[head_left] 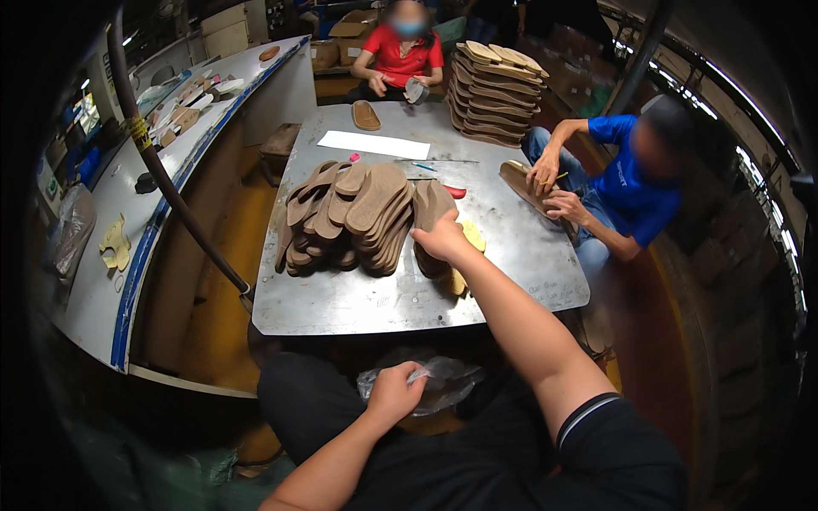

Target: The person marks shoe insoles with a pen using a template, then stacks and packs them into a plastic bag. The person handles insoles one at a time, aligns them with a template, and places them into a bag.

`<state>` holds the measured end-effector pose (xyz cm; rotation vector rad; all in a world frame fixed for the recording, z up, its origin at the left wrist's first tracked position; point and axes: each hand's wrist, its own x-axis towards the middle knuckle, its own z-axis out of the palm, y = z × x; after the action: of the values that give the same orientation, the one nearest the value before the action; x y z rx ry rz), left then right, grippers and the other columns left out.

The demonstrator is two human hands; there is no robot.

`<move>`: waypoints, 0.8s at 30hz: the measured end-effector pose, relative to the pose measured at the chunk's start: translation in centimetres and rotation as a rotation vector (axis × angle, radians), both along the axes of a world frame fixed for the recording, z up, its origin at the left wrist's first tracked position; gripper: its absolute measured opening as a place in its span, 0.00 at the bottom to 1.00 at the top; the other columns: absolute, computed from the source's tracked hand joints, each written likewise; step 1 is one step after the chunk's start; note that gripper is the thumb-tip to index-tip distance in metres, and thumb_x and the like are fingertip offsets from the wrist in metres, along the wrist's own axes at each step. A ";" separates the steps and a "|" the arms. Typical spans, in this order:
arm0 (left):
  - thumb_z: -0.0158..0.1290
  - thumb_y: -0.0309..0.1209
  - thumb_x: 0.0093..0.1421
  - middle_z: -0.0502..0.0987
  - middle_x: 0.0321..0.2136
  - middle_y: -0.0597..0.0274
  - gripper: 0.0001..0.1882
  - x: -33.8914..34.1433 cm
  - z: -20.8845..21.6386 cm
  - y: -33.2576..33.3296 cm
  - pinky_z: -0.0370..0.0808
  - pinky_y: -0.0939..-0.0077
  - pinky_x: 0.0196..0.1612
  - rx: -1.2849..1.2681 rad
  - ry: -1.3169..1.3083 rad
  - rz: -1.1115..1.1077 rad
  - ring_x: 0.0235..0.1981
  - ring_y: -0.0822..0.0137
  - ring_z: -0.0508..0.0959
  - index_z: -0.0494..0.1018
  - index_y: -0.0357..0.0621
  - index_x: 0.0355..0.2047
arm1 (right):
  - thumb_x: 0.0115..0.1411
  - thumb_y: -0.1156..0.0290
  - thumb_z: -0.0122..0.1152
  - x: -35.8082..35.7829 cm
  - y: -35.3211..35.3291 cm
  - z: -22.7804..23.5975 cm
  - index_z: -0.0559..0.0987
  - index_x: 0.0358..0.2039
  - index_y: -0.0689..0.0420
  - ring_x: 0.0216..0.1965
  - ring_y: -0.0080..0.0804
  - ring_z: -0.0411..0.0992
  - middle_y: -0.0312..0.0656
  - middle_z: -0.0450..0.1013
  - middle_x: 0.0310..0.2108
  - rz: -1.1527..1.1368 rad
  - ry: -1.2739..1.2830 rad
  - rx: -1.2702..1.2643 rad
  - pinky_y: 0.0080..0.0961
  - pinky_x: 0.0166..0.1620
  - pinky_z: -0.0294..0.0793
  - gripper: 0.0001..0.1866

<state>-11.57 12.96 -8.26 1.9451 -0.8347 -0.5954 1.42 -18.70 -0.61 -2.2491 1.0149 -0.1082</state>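
Over my lap, my left hand (pixel 395 395) has its fingers closed on the edge of a clear plastic bag (pixel 447 381). My right hand (pixel 441 239) reaches across the table and grips brown shoe insoles (pixel 430 204) in a small stack. The palm and some fingertips are hidden there. Left of that hand lies a bigger heap of brown insoles (pixel 375 200), partly stacked and partly fanned out. Pale yellow pieces (pixel 471 237) show beside and under my right wrist.
Around the metal table (pixel 358 307) are a white strip (pixel 373 143), a red-handled tool (pixel 456 192) and a tall insole stack (pixel 494 94). A co-worker in blue (pixel 635 175) handles a sole at right; another in red (pixel 402 60) works opposite. A pole (pixel 170 183) slants down at left.
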 end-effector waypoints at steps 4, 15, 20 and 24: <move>0.65 0.36 0.68 0.88 0.34 0.42 0.14 0.1 0.4 -0.2 0.84 0.55 0.42 0.017 -0.009 -0.009 0.36 0.44 0.89 0.87 0.38 0.46 | 0.55 0.45 0.86 1.5 1.1 0.2 0.48 0.72 0.76 0.64 0.67 0.77 0.82 0.65 0.67 0.004 0.163 -0.105 0.43 0.66 0.81 0.68; 0.65 0.37 0.69 0.89 0.33 0.43 0.15 -0.3 0.1 -0.4 0.84 0.57 0.41 0.013 0.028 -0.027 0.35 0.47 0.90 0.87 0.39 0.48 | 0.64 0.39 0.76 2.4 -1.2 1.6 0.36 0.80 0.70 0.73 0.74 0.66 0.73 0.55 0.78 -0.365 -0.046 0.486 0.79 0.66 0.71 0.71; 0.65 0.37 0.69 0.88 0.34 0.42 0.15 -0.3 0.6 -0.3 0.84 0.56 0.42 0.059 0.025 -0.035 0.35 0.46 0.90 0.87 0.39 0.48 | 0.64 0.46 0.77 4.5 -3.7 -0.8 0.45 0.80 0.71 0.72 0.67 0.70 0.69 0.62 0.77 -0.377 0.022 0.455 0.67 0.67 0.75 0.65; 0.64 0.36 0.68 0.88 0.35 0.41 0.14 -0.7 0.7 -1.4 0.84 0.55 0.42 -0.003 0.015 -0.044 0.37 0.43 0.90 0.87 0.40 0.47 | 0.61 0.52 0.83 4.6 -7.0 -2.2 0.51 0.77 0.72 0.69 0.56 0.74 0.66 0.69 0.71 -0.379 -0.025 0.463 0.53 0.64 0.80 0.61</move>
<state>-12.23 11.55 -7.55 1.9210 -0.8704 -0.6336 6.00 -25.74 -2.83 -1.6227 1.2927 -0.0552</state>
